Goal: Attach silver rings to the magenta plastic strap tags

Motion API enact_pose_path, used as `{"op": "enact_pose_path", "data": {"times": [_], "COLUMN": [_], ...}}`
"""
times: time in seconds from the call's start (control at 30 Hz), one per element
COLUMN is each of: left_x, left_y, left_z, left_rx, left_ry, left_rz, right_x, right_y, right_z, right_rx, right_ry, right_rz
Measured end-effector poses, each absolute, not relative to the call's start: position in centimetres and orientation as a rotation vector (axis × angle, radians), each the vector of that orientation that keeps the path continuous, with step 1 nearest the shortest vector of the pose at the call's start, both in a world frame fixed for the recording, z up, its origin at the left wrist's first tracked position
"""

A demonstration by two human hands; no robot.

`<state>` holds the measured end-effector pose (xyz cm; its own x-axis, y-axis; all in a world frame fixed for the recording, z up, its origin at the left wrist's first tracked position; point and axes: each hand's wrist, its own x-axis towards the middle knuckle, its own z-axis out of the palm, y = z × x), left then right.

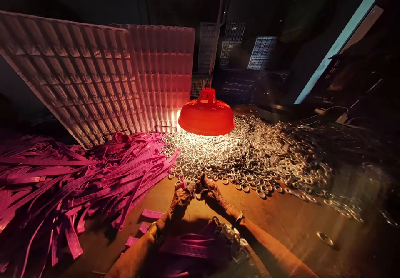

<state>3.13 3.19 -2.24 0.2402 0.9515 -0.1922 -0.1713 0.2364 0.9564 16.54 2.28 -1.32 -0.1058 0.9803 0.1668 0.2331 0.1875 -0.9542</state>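
Note:
My left hand [183, 195] is closed around a pink strap [182, 180], whose looped end sticks up above the fingers. Close beside it, my right hand [208, 188] has its fingers pinched together. A metal ring [198, 195] shows between the two hands, but I cannot make out which fingers grip it. Just beyond the hands spreads a large heap of metal rings [250, 149]. A tangled pile of pink straps [125, 178] lies to the left. Nearest me, between my forearms, are pink straps [190, 246] with a cluster of rings at their ends.
A red lamp shade [206, 115] hangs low over the ring heap, lit from underneath. Two ribbed plastic panels [162, 69] stand upright behind the straps. One loose ring [325, 239] lies on the table [281, 228] at right. Crates [262, 52] stand in the dark background.

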Motion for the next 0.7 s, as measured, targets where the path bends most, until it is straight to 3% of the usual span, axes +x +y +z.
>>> {"op": "enact_pose_path", "data": {"times": [0.2,0.53,0.7], "left_x": [2.7,-0.5,-0.1], "left_y": [3.7,3.8,3.7], "left_z": [-3.6,-3.9,-5.8], "left_rx": [1.103,1.060,0.904], "left_ry": [0.983,0.967,0.974], "left_rz": [0.976,0.709,0.821], "right_x": [17.1,16.4,16.1], "right_y": [3.3,2.9,3.8], "right_z": [-4.2,-6.4,-6.2], "right_rx": [-1.218,-1.130,-1.076], "right_ry": [-1.482,-1.962,-1.895], "right_rz": [1.293,0.397,0.512]}}
